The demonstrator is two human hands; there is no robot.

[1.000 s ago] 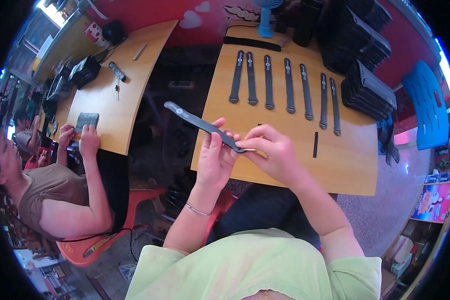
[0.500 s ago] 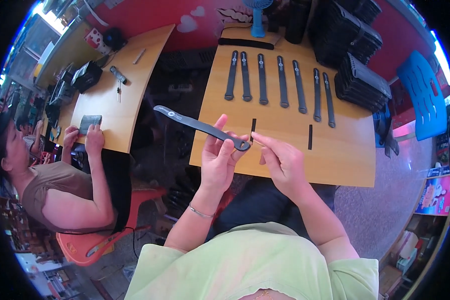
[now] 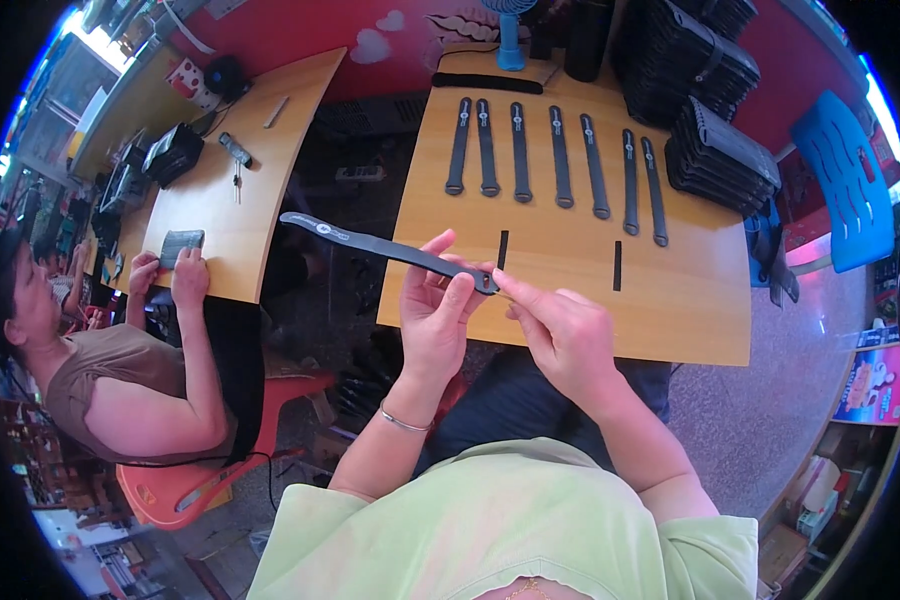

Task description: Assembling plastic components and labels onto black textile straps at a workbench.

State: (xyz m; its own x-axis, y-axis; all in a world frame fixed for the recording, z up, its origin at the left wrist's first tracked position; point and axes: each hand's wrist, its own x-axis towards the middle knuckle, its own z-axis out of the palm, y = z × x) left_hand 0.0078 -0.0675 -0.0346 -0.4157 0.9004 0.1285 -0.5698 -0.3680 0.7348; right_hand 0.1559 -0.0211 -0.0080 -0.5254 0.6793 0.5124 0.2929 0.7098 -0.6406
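Note:
My left hand grips a long dark strap near its slotted end, thumb on top and fingers beneath. The strap's rounded free end sticks out to the left, past the table edge, with a pale print on it. At the slotted end, my right hand is closed, its index fingertip against the strap. Something thin and pale seems to show under those fingers, too small to name. Beyond my hands, several similar straps lie in a row on the wooden table, slotted ends toward me.
Two short black strips mark the tabletop. Stacks of folded black goods stand at the far right, near a blue chair. A blue fan is at the back. At left, a co-worker handles a dark piece at another table.
The strap's free end has swung slightly left, and its slotted end is tilted differently. My right index finger now lies over the slotted end. The view has shifted a little.

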